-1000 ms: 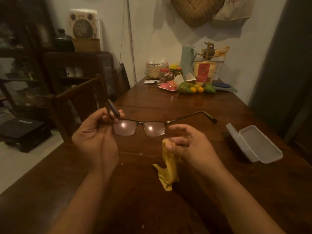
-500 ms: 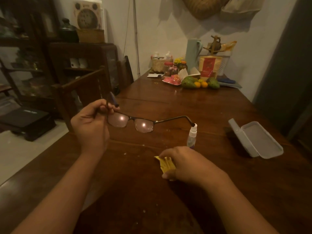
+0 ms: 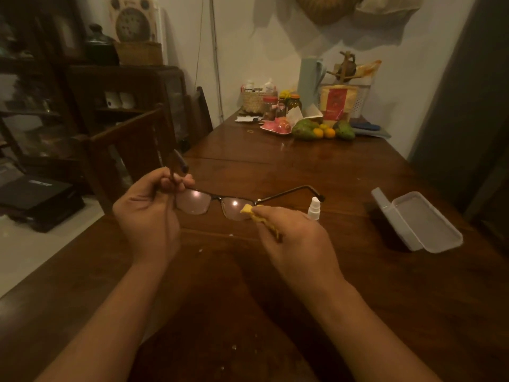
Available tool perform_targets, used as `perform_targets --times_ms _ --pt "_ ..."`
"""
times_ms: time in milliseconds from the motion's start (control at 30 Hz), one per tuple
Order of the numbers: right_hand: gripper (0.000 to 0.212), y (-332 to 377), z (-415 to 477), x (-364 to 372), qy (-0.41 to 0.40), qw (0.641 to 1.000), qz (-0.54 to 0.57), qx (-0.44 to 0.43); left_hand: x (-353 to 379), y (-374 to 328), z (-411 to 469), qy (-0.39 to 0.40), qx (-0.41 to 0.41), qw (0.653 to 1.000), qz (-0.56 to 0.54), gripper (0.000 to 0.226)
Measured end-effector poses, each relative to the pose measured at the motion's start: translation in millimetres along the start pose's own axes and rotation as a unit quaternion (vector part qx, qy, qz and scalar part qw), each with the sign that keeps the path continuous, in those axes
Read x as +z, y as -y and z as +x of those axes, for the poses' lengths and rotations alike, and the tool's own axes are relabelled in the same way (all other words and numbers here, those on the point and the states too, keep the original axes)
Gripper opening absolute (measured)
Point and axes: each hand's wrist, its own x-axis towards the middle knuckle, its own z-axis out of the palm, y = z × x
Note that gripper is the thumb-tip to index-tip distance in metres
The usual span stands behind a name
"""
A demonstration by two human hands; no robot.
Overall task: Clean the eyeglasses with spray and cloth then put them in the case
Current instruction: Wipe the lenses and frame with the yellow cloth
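Note:
Dark-framed eyeglasses (image 3: 213,201) hang above the wooden table (image 3: 316,166), temples unfolded. My left hand (image 3: 150,213) grips them at the left hinge and temple. A yellow cloth (image 3: 263,220) is pinched in my right hand (image 3: 296,238), and its tip touches the outer edge of the right lens. Just behind my right hand stands a small white spray bottle (image 3: 314,208) on the table. The grey glasses case (image 3: 418,221) lies open at the right, nothing inside it.
Fruit (image 3: 319,130), jars, a basket and a jug (image 3: 309,78) crowd the table's far end. A wooden chair (image 3: 129,150) stands along the left edge, dark cabinets behind it. The right edge of the table runs beside a dark door.
My right hand lifted the yellow cloth off the table and brought it up to the right lens. The eyeglasses stayed in my left hand, almost in the same spot.

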Motion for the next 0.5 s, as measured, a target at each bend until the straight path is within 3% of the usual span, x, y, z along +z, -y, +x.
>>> perform_targets --times_ms 100,367,500 --pt "0.027 2.6 -0.2 1.2 -0.012 0.998 -0.063 -0.007 8.8 1.9 -9.2 -0.009 -0.029 0.999 -0.026 0.024" --pt "0.033 -1.7 0.0 3.9 0.032 0.994 -0.083 0.061 23.1 1.1 -22.4 -0.034 -0.056 0.997 -0.043 0.024" --pt "0.037 -5.0 1.0 1.2 0.062 0.993 -0.021 0.095 23.8 1.6 -21.5 -0.048 -0.055 0.996 -0.043 0.027"
